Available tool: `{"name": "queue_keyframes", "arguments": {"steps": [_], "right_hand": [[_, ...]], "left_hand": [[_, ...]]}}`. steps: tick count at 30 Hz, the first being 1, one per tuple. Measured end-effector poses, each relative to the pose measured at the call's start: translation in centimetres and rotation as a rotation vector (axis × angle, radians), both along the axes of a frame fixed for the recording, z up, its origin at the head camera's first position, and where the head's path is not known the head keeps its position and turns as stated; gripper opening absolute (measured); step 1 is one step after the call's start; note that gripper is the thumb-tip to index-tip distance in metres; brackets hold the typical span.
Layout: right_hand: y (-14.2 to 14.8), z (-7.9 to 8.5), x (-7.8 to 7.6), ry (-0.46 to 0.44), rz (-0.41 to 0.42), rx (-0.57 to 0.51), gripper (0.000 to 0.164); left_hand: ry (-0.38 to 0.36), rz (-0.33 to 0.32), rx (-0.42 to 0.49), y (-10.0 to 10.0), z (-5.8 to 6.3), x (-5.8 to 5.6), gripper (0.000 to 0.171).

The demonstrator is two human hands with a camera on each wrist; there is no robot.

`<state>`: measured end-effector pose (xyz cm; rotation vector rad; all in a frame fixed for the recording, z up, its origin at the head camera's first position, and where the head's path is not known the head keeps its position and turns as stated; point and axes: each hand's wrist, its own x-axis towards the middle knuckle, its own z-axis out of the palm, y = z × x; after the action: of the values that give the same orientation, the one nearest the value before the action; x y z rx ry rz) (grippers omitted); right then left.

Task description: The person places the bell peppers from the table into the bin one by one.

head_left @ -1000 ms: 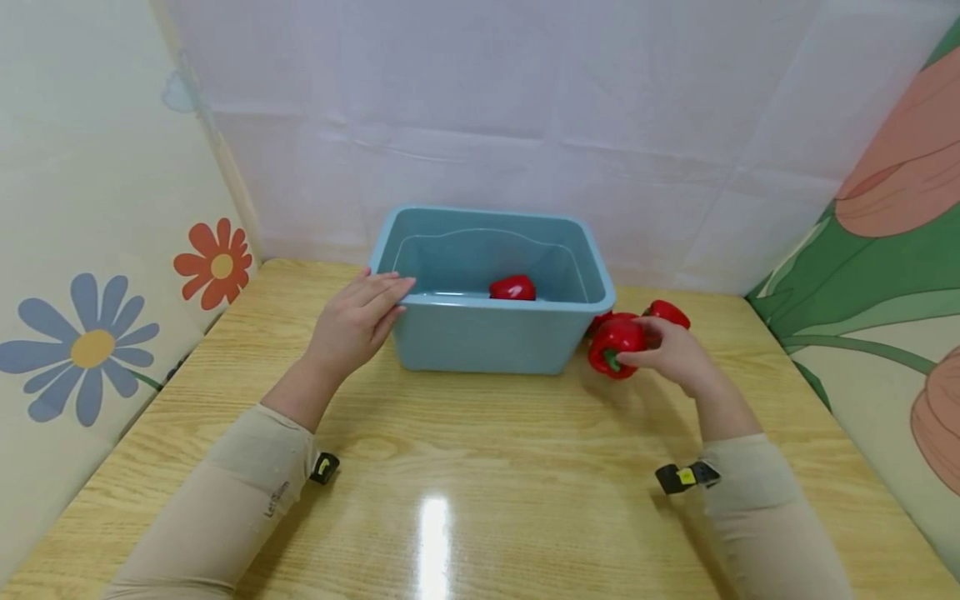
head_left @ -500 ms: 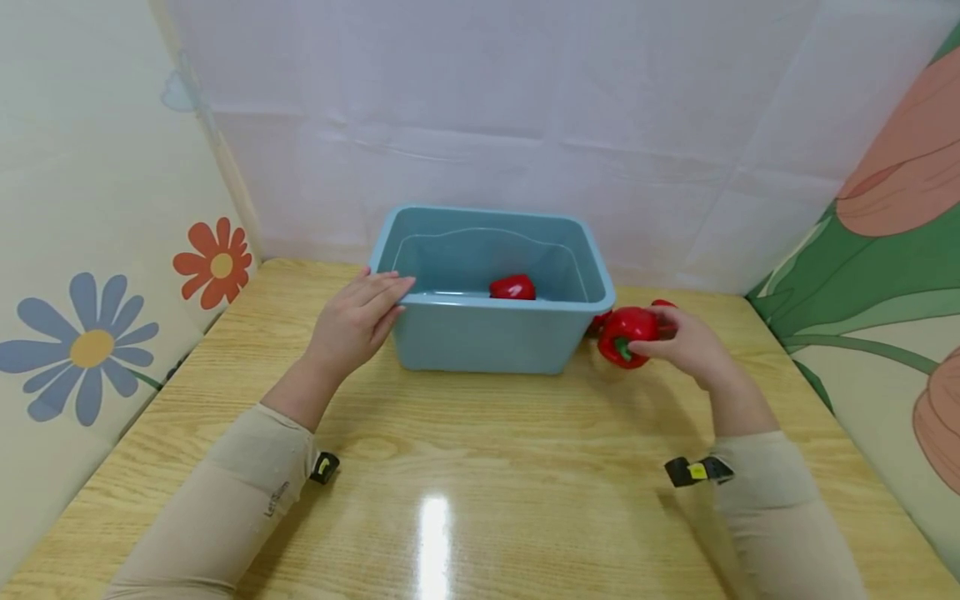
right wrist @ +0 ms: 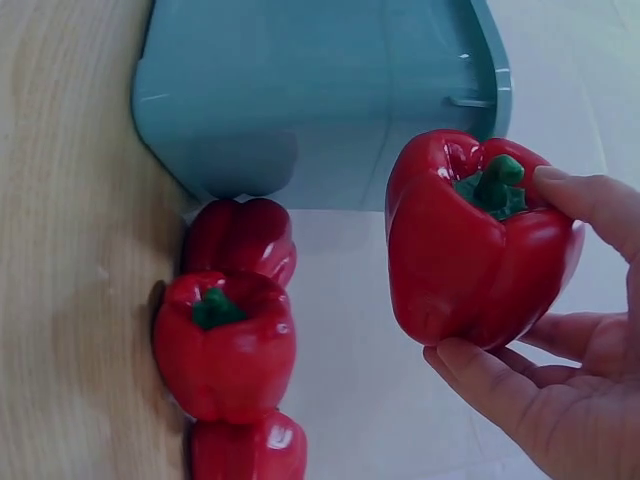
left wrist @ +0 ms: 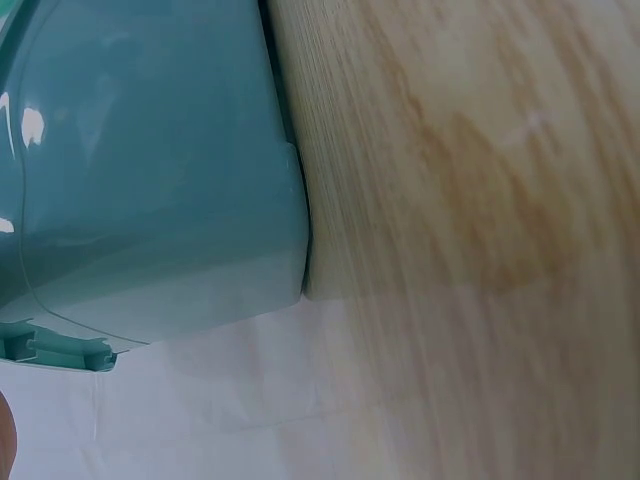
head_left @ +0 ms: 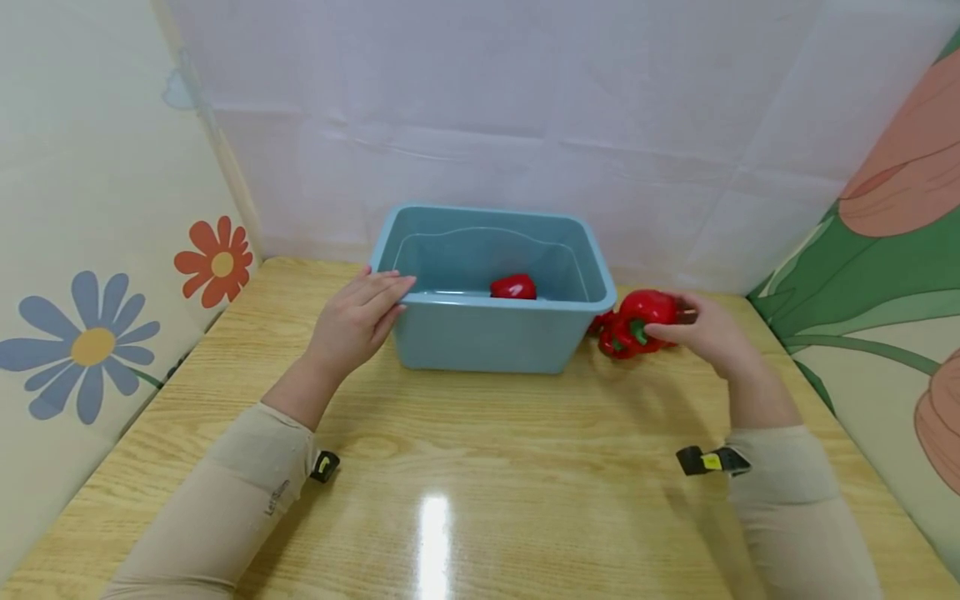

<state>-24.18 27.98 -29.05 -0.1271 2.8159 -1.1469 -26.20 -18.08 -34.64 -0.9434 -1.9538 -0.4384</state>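
Note:
A red bell pepper with a green stem (head_left: 651,310) is held by my right hand (head_left: 705,329), thumb near the stem and fingers underneath. In the right wrist view this held pepper (right wrist: 470,255) is raised off the table. Below it lie three more red peppers in a row: a front pepper (right wrist: 225,355), one against the bin (right wrist: 240,240), and one cut off by the frame edge (right wrist: 250,450). My left hand (head_left: 352,325) rests with fairly straight fingers over the front left rim of the light blue bin (head_left: 480,337). Another red pepper (head_left: 513,287) lies inside the bin.
The bin stands on a wooden table (head_left: 480,467) near a white cloth backdrop (head_left: 480,125). Flower-patterned panels flank the table at left (head_left: 90,183) and right (head_left: 885,250). In the left wrist view the bin's side wall (left wrist: 150,180) meets the wood.
My right hand has moved right and farther away with the pepper, raising it over the others and uncovering a pepper beneath. My left hand and the bin have stayed still.

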Motion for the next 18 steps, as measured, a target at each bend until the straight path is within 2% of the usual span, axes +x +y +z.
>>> {"name": "queue_keyframes", "arguments": {"steps": [11, 18], "right_hand": [[0.1, 1.5, 0.4, 0.03, -0.009, 0.027, 0.079], [0.1, 2.9, 0.7, 0.019, -0.034, 0.032, 0.08]], "left_hand": [[-0.01, 0.007, -0.007, -0.1, -0.1, -0.1, 0.036], [-0.011, 0.006, -0.008, -0.1, -0.2, -0.1, 0.035]]}}
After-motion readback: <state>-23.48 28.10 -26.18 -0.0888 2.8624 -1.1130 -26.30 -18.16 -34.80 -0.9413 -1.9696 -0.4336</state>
